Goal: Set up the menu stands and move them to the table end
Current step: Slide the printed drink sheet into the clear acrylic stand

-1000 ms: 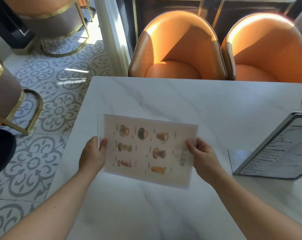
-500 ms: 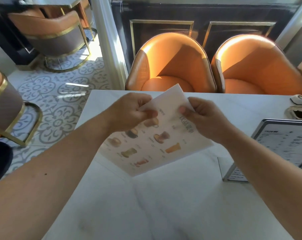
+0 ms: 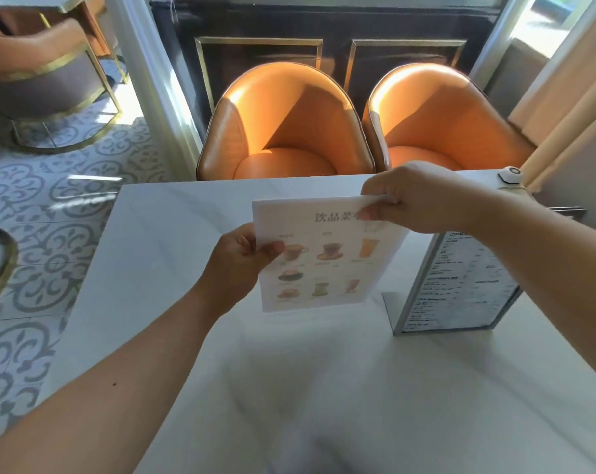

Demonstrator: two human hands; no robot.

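Observation:
I hold a white drinks menu sheet (image 3: 327, 265) upright above the white marble table (image 3: 173, 241), its pictures of cups facing me. My left hand (image 3: 236, 265) pinches its left edge about halfway down. My right hand (image 3: 416, 196) grips its top right corner from above. To the right on the table stands a metal-framed menu stand (image 3: 461, 285), upright on its flat base, with a printed text menu in it. My right forearm crosses over the stand's top.
Two orange armchairs (image 3: 283, 131) (image 3: 437, 121) stand against the table's far edge. A small white round device (image 3: 510, 174) sits at the far right corner by a curtain (image 3: 570, 97). Patterned floor tiles (image 3: 50, 200) and another chair (image 3: 47, 80) lie left.
The menu sheet has turned from lying sideways to upright and moved right, toward the stand. My left hand shifted to its left edge, my right hand to its top corner.

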